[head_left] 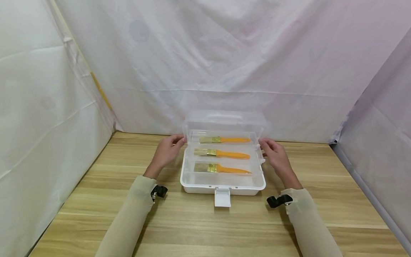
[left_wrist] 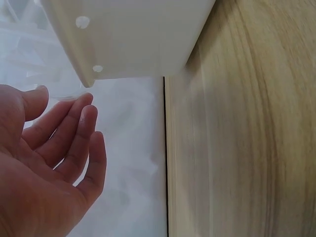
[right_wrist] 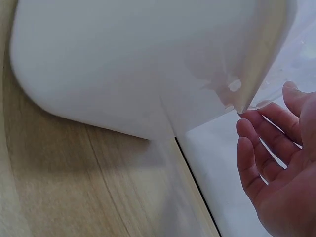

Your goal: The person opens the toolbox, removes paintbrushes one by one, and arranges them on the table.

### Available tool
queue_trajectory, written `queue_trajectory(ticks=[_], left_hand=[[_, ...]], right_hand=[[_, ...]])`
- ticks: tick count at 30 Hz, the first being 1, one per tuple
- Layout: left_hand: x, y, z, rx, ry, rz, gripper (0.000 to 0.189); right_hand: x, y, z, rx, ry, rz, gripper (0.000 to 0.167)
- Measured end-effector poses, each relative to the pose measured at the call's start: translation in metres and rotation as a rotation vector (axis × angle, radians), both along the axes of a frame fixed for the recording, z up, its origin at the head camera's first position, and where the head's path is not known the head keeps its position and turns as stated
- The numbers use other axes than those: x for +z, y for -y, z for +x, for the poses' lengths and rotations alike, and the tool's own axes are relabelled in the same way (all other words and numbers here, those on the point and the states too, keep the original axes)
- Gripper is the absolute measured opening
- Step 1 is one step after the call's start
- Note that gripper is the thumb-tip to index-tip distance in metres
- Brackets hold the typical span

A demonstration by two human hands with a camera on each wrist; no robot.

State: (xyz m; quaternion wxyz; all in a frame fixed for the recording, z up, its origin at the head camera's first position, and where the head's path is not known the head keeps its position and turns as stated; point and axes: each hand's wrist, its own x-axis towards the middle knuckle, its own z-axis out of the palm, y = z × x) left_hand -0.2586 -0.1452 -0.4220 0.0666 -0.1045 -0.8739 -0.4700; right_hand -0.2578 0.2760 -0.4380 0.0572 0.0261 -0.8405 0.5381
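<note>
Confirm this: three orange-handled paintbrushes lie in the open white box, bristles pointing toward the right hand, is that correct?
The direction is wrong: the bristles point toward the left hand, as the head view shows. Three orange-handled paintbrushes do lie in the open white box.

Head cam: from above, forward and down over tabletop (head_left: 179,228) and whole white storage box (head_left: 199,190). Wrist cams: close in, low, at box's opposite ends; both catch tabletop.

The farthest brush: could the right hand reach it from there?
Probably yes: the orange handle ends near the right hand, the clear lid stands raised, and only the tray's edge seems between.
</note>
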Motion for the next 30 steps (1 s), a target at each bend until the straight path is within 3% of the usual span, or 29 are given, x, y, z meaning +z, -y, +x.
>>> queue_trajectory(ticks=[19, 30], left_hand=[[-0.0006, -0.0014, 0.0015, 0.021, 0.004, 0.022, 0.032], [-0.0006, -0.0018, 0.0026, 0.012, 0.033, 0.008, 0.032]], right_hand=[[0.0006, -0.0014, 0.0024, -0.010, -0.077, 0.007, 0.040], [0.0000, -0.0029, 0.0022, 0.045, -0.067, -0.009, 0.035]])
